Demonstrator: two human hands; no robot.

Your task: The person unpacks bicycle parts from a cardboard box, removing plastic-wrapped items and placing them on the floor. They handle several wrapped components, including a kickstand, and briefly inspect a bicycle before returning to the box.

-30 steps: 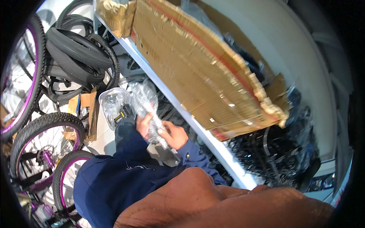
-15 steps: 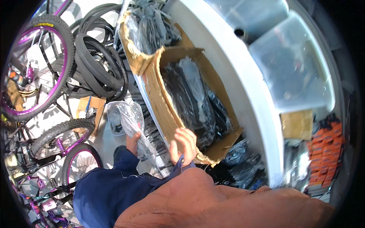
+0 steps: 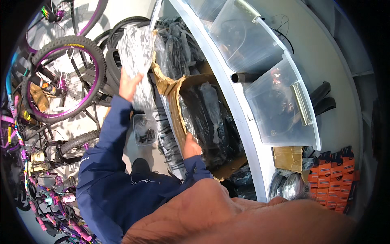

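My left hand [image 3: 129,85] grips a long clear plastic-wrapped package [image 3: 137,53], held up at the left of the shelf; what is inside the wrap I cannot make out. My right hand [image 3: 191,147] is at the near wall of an open cardboard box [image 3: 174,105] on the shelf, closed over its edge, with some fingers hidden. Long dark parts in black and clear plastic bags [image 3: 205,114] fill this box, right beside those fingers. Behind it, a second torn box [image 3: 165,81] holds more plastic-wrapped parts [image 3: 180,46].
Clear plastic bins [image 3: 272,110] stand on the white shelf [image 3: 243,126] above. Orange small boxes [image 3: 329,179] are stacked at the right. A small clear tub [image 3: 145,129] sits on the floor below. Bicycles with purple-rimmed wheels [image 3: 99,77] and black tyres [image 3: 113,73] crowd the left.
My left hand has lifted the wrapped package up and away, beside the far box. My right hand, raised with fingers apart before, has come down onto the near box's edge. The view has shifted.
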